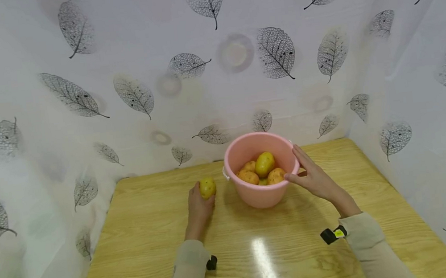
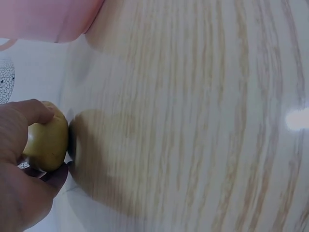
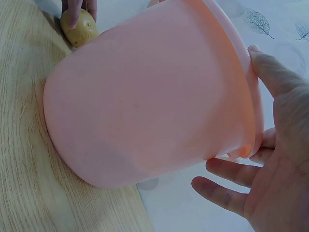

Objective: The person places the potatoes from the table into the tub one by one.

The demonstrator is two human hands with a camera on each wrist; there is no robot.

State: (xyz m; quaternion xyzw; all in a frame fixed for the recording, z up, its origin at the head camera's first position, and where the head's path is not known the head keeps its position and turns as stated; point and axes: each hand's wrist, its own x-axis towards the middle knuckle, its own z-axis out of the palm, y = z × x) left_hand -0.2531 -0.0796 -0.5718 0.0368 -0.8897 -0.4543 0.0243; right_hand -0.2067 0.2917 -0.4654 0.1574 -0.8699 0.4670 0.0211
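Observation:
A yellow potato (image 1: pixel 208 188) is gripped by my left hand (image 1: pixel 201 210) to the left of the pink bucket (image 1: pixel 261 195). The left wrist view shows the thumb and fingers around this potato (image 2: pixel 48 140), close over the tabletop, its shadow beside it. Several potatoes (image 1: pixel 265 165) lie inside the bucket, some partly hidden under others. My right hand (image 1: pixel 316 179) holds the bucket's rim on its right side. In the right wrist view, the thumb lies on the rim (image 3: pixel 241 58) and two fingers (image 3: pixel 227 195) extend away from the bucket wall.
The wooden table (image 1: pixel 147 235) carries a bright glare patch near its front. Leaf-printed white sheeting (image 1: pixel 141 39) surrounds the table at the back and both sides. A white handle fitting (image 1: pixel 225 173) sticks out at the bucket's left side.

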